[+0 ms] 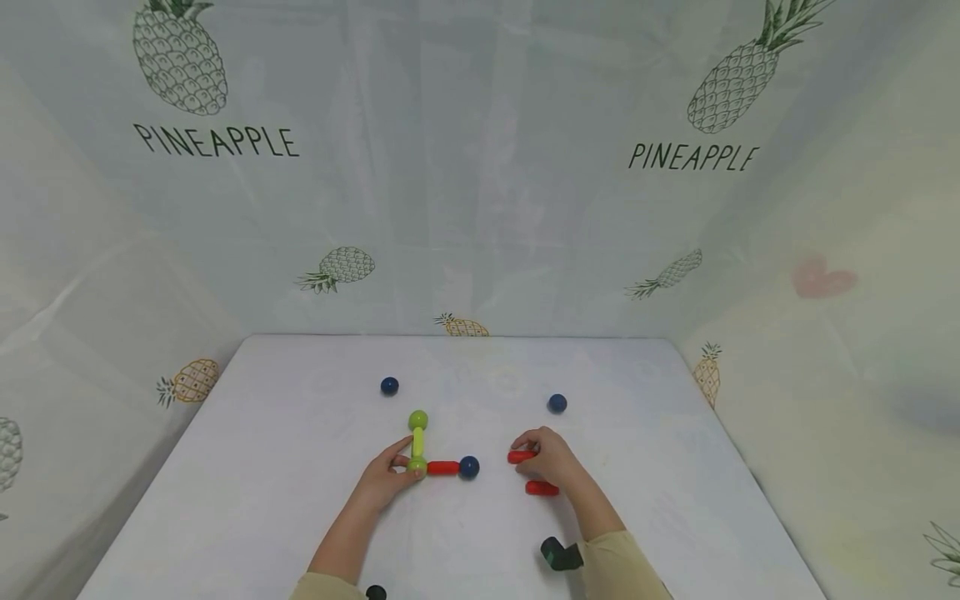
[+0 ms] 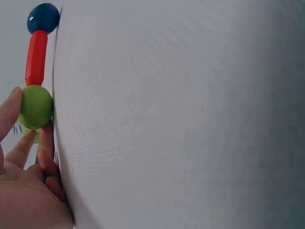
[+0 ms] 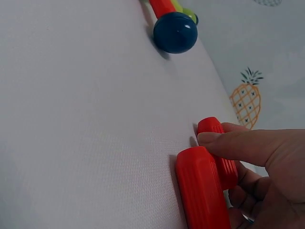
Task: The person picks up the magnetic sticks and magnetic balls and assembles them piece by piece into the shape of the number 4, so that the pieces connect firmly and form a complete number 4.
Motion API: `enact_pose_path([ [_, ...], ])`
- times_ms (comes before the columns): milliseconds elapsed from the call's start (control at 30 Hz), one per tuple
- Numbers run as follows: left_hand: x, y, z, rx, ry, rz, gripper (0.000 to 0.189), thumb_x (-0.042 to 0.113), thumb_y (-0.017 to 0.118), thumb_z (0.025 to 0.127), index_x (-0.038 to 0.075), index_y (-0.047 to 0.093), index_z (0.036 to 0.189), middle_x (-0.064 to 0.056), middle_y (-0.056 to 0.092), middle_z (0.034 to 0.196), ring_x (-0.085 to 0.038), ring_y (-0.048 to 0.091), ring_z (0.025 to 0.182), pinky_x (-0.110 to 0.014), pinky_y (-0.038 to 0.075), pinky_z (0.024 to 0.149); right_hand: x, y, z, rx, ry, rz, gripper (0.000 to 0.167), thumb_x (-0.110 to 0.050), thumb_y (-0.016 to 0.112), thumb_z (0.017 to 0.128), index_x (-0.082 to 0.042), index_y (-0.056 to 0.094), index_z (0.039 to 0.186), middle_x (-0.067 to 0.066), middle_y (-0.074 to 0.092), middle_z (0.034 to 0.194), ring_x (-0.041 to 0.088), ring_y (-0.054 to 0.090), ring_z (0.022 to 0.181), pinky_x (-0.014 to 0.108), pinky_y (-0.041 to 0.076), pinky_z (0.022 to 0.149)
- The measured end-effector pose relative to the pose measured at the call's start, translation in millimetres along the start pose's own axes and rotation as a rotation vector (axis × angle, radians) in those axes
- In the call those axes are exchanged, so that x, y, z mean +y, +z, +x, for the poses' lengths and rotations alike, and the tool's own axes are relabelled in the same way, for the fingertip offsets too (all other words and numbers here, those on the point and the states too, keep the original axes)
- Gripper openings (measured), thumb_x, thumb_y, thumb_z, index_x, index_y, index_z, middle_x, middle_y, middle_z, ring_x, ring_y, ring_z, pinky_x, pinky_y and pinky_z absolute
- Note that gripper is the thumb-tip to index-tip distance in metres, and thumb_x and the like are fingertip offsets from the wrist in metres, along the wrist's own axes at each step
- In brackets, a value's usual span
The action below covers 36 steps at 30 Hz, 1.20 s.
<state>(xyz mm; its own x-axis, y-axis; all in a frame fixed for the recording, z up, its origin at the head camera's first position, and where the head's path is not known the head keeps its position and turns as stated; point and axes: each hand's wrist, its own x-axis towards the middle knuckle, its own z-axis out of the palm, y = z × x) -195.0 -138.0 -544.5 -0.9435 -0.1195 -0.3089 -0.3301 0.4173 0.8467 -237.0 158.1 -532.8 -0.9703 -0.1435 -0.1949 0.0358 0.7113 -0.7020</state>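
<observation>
On the white table, an L-shaped piece joins a green corner ball (image 1: 417, 466), a yellow-green rod (image 1: 417, 442) ending in another green ball (image 1: 418, 419), and a red rod (image 1: 443, 468) ending in a blue ball (image 1: 468, 467). My left hand (image 1: 382, 482) holds the corner ball between thumb and fingers; in the left wrist view that ball (image 2: 36, 107) sits against the thumb. To the right, my right hand (image 1: 553, 457) pinches a loose red rod (image 3: 209, 126) low at the table. Nearer my body, a second red rod (image 3: 200, 186) lies beside it, apart from the fingers.
Two loose blue balls lie farther back, one at the left (image 1: 389, 386) and one at the right (image 1: 557, 403). A dark bent object (image 1: 561, 554) is partly hidden by my right sleeve. Another dark round thing (image 1: 377, 592) shows at the bottom edge. Pineapple-print cloth (image 1: 465, 167) hangs behind the table.
</observation>
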Motion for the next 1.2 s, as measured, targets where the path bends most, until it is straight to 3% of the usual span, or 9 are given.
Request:
enact_pose_path([
  [533,-2.3,0.1,0.9,-0.007,0.002,0.004,0.070,0.020,0.079,0.082,0.012,0.048,0.144,-0.005,0.059,0.102,-0.026,0.048,0.093,-0.038,0.038,0.074,-4,0,0.3,-0.023,0.001,0.000,0.023,-0.005,0.079,0.078,-0.018,0.072,0.096,0.001,0.056,0.092,0.021,0.051,0.085,0.036,0.047,0.072],
  [1200,-3.6,1.1,2.9,-0.003,0.027,0.010,0.069,0.021,0.079,0.082,0.012,0.049,0.143,-0.004,0.059,0.101,-0.024,0.047,0.089,-0.033,0.035,0.068,-20,0,-3.2,-0.032,-0.128,0.017,0.023,-0.005,0.076,0.082,-0.020,0.070,0.098,0.000,0.055,0.088,0.021,0.050,0.083,0.034,0.046,0.071],
])
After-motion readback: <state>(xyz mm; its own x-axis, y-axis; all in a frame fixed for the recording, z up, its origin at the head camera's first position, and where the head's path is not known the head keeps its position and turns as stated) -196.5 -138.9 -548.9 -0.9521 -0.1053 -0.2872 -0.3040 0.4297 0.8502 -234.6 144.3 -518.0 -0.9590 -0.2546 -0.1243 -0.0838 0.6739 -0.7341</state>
